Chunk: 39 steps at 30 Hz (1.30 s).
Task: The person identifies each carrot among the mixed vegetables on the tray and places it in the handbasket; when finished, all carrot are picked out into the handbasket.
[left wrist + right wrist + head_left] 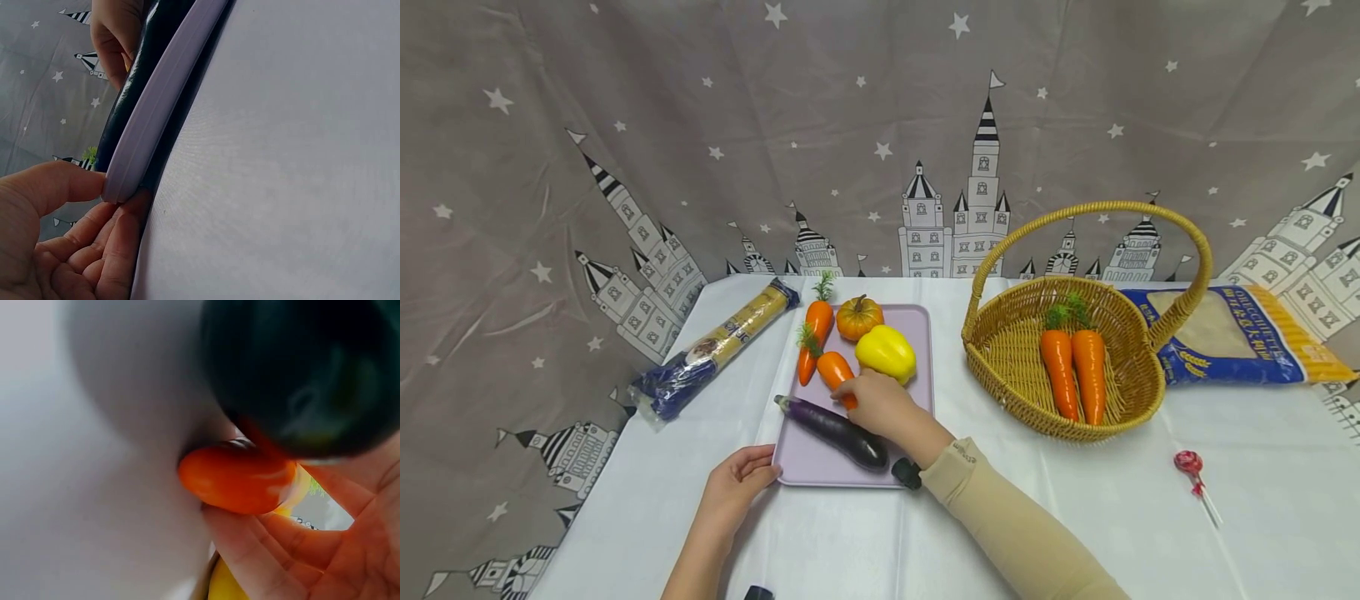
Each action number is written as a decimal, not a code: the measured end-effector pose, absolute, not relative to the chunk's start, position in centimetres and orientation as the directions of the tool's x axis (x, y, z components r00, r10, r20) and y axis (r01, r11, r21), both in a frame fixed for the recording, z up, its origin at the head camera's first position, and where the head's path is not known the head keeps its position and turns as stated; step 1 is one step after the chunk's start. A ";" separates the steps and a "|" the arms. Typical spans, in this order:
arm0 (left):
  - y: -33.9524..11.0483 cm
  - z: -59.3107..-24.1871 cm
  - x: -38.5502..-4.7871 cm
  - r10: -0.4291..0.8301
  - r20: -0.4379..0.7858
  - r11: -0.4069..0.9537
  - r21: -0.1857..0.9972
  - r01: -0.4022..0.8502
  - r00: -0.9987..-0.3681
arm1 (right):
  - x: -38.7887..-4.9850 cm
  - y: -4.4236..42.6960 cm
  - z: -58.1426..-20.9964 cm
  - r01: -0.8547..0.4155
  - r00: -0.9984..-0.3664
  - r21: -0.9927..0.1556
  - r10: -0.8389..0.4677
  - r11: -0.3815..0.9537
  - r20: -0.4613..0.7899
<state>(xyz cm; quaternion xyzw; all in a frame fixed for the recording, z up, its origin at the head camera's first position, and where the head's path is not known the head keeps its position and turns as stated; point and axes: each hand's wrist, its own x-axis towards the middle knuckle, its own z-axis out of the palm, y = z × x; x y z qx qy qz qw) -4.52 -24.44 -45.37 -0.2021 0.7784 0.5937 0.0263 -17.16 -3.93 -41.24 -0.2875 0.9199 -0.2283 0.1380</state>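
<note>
My left hand (741, 479) pinches the near-left corner of a lilac tray (801, 467); in the left wrist view the thumb lies over the tray rim (147, 112), with fingers below. Over the tray, my right hand (883, 408) grips a carrot (835, 373) near its lower end; the right wrist view shows fingers against that carrot (240, 478). A dark eggplant (835, 433) lies in front of the hand. Farther back on the tray are a second carrot (820, 317), a small orange pumpkin (859, 317) and a yellow bell pepper (887, 353).
Right of the tray stands a wicker basket (1000, 383) with a tall handle, holding two carrots (1060, 375). A blue pasta bag (1232, 342) lies behind it, and a red lollipop (1188, 462) nearer. Left of the tray lies a long pasta packet (718, 350).
</note>
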 end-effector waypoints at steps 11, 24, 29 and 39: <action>-24.4 -45.3 -4.6 -0.272 -0.278 0.213 0.916 -0.339 -0.921 | -17.3 -3.4 -40.9 -0.447 -0.793 -0.573 -0.601 0.687 -0.103; -24.4 -45.4 -4.6 -0.273 -0.290 0.217 0.910 -0.352 -0.917 | -17.2 -2.3 -39.2 -0.376 -0.816 -0.685 -0.574 0.624 -0.076; -24.5 -45.5 -4.6 -0.279 -0.293 0.217 0.909 -0.357 -0.915 | -17.0 -1.7 -38.5 -0.368 -0.827 -0.713 -0.560 0.597 -0.043; -24.6 -45.6 -4.6 -0.279 -0.296 0.219 0.907 -0.361 -0.913 | -16.3 0.0 -36.6 -0.395 -0.836 -0.759 -0.545 0.518 0.064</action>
